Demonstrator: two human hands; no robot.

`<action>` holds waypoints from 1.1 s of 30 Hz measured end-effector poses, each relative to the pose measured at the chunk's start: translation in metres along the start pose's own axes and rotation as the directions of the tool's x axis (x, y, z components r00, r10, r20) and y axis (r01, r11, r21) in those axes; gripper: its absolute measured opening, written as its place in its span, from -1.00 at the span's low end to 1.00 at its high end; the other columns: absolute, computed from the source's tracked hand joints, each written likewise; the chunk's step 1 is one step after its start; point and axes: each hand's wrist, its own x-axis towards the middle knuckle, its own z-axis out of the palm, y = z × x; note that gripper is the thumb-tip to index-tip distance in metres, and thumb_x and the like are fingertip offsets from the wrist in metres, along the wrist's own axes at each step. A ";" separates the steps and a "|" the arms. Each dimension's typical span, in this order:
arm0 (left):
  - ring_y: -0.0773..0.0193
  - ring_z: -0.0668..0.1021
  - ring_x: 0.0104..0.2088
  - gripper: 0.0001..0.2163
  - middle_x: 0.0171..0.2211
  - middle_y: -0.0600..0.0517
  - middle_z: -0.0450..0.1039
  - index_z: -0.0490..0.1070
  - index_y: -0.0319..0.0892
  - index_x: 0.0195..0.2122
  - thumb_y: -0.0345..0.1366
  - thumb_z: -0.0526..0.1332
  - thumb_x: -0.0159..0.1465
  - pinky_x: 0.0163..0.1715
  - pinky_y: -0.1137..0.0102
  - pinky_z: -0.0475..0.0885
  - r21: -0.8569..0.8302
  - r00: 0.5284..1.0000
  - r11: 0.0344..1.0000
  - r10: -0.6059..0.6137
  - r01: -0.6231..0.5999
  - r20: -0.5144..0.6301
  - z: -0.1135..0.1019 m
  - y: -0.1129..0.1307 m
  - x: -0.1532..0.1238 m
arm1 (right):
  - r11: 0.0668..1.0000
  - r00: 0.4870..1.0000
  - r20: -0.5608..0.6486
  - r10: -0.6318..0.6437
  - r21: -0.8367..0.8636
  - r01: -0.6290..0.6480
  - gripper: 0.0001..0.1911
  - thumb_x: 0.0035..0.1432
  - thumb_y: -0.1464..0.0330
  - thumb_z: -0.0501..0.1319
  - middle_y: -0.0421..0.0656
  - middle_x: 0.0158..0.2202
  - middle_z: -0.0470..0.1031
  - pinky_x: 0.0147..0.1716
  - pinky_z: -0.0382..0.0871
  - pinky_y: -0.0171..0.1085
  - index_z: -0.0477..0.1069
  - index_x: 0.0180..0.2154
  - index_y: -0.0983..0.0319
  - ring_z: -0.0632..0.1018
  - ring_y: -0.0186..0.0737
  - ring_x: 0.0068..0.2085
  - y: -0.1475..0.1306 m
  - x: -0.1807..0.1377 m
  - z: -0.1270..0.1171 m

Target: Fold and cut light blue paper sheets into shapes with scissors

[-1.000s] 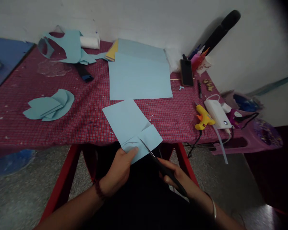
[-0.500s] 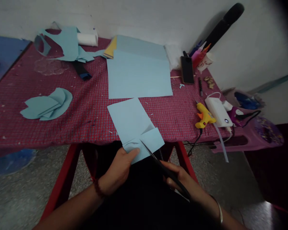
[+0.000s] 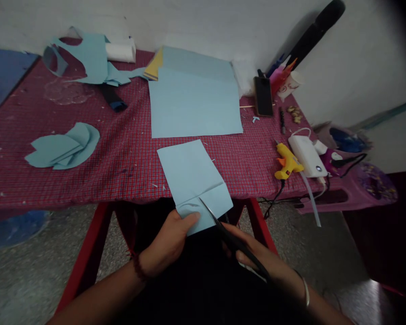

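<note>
My left hand (image 3: 176, 232) pinches the lower left corner of a light blue sheet of paper (image 3: 191, 169), thumb on top. A cut runs across the lower part of this sheet. In my right hand (image 3: 253, 248) are black-handled scissors (image 3: 237, 241), their fingers partly hidden behind the handles. One blade lies over the paper with its tip near the cut; the other blade is mostly hidden below. The sheet's far part rests over the table's front edge.
A larger blue sheet (image 3: 196, 104) lies behind on the checked tablecloth (image 3: 128, 158). Cut petal-like pieces (image 3: 66, 146) are at left, paper scraps (image 3: 94, 61) farther back. A yellow glue gun (image 3: 287, 161), white power bank (image 3: 307, 155) and phone (image 3: 263, 96) lie at right.
The sheet's near strip, raised along the cut before, now lies flatter against the rest. The paper and both hands have shifted slightly in view.
</note>
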 end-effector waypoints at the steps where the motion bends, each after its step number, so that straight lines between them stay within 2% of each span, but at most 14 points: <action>1: 0.12 0.57 -0.21 -0.77 -0.23 -0.12 0.59 0.55 -0.25 -0.22 -0.36 0.32 0.07 -0.03 0.21 0.40 0.006 1.000 1.000 -0.005 0.005 -0.005 0.000 0.000 0.000 | 1.000 1.000 -0.012 -0.003 -0.009 0.003 -0.12 0.02 -0.09 0.25 -0.08 -0.17 0.36 -0.30 0.29 -0.19 0.12 0.28 0.16 0.38 -0.16 -0.24 0.001 0.000 0.000; 6: 0.14 0.57 -0.24 -0.81 -0.28 -0.11 0.59 0.54 -0.24 -0.27 -0.34 0.32 0.06 -0.07 0.22 0.41 0.016 0.999 0.999 -0.027 0.027 -0.021 0.003 0.001 0.001 | 0.998 1.000 -0.006 -0.018 -0.053 0.018 -0.11 0.03 -0.09 0.23 -0.08 -0.19 0.36 -0.33 0.28 -0.17 0.09 0.29 0.15 0.36 -0.16 -0.27 0.001 0.000 0.001; 12: 0.14 0.58 -0.27 -0.81 -0.27 -0.10 0.59 0.54 -0.23 -0.27 -0.37 0.28 0.06 -0.11 0.22 0.42 0.004 0.999 1.000 -0.009 0.009 -0.047 0.005 0.002 0.000 | 0.998 0.999 -0.034 -0.007 -0.061 0.005 -0.11 0.03 -0.09 0.24 -0.05 -0.14 0.38 -0.22 0.30 -0.11 0.09 0.29 0.15 0.40 -0.08 -0.18 -0.001 -0.003 0.005; 16: 0.14 0.57 -0.24 -0.80 -0.25 -0.10 0.59 0.53 -0.23 -0.25 -0.36 0.28 0.07 -0.08 0.22 0.41 -0.004 0.999 1.000 0.000 -0.001 -0.047 0.004 0.002 0.000 | 0.998 0.998 -0.059 -0.037 -0.049 0.034 -0.14 0.02 -0.08 0.24 -0.08 -0.21 0.37 -0.33 0.30 -0.19 0.14 0.27 0.15 0.37 -0.18 -0.29 0.003 0.001 0.006; 21: 0.16 0.57 -0.26 -0.82 -0.25 -0.08 0.59 0.53 -0.22 -0.25 -0.35 0.27 0.10 -0.11 0.25 0.42 0.010 0.999 1.000 0.011 -0.010 -0.039 0.002 0.000 0.002 | 0.999 0.997 -0.054 -0.047 -0.008 0.046 -0.17 0.02 -0.05 0.26 -0.16 -0.33 0.31 -0.49 0.19 -0.30 0.17 0.26 0.12 0.25 -0.31 -0.43 0.005 0.006 0.007; 33: 0.16 0.56 -0.28 -0.84 -0.28 -0.09 0.58 0.52 -0.23 -0.31 -0.35 0.31 0.05 -0.14 0.24 0.43 -0.014 0.997 1.000 -0.006 0.005 -0.072 0.002 0.000 0.002 | 0.995 0.994 -0.106 0.004 0.097 0.006 -0.17 -0.02 -0.07 0.28 -0.18 -0.38 0.29 -0.52 0.06 -0.33 0.24 0.22 0.15 0.20 -0.33 -0.44 0.006 0.003 0.013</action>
